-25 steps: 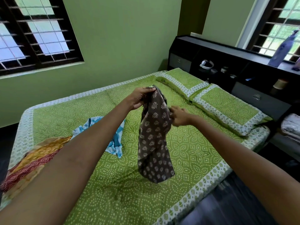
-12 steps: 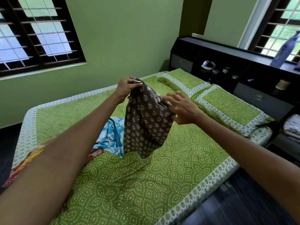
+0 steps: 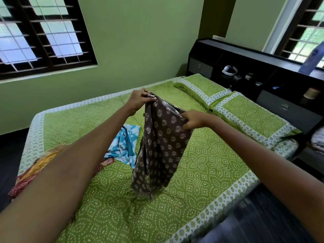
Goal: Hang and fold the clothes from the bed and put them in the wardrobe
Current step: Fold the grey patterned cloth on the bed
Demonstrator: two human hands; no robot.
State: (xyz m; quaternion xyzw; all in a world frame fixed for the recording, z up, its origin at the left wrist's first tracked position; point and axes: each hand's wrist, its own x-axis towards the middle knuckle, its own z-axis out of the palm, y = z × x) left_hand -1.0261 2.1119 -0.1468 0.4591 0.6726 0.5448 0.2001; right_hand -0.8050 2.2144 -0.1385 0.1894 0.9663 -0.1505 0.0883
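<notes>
A brown garment with a white leaf print [image 3: 161,144] hangs in the air over the middle of the green bed [image 3: 201,181]. My left hand [image 3: 140,100] pinches its top left corner. My right hand [image 3: 192,120] grips its top edge further right and a little lower. The cloth's lower end hangs down to the bedspread or just above it. A blue and white garment [image 3: 122,144] lies crumpled on the bed behind it. A yellow and red garment [image 3: 33,171] lies at the bed's left edge, partly hidden by my left arm.
Two green pillows [image 3: 245,116] lie at the head of the bed. A black headboard shelf [image 3: 263,71] holds small items and a blue bottle [image 3: 312,60]. Dark floor [image 3: 263,223] runs along the bed's near right side. No wardrobe is in view.
Both hands have spread the brown garment's top edge wider and moved toward the middle of the bed. The cloth now hangs longer and flatter than half a second ago.
</notes>
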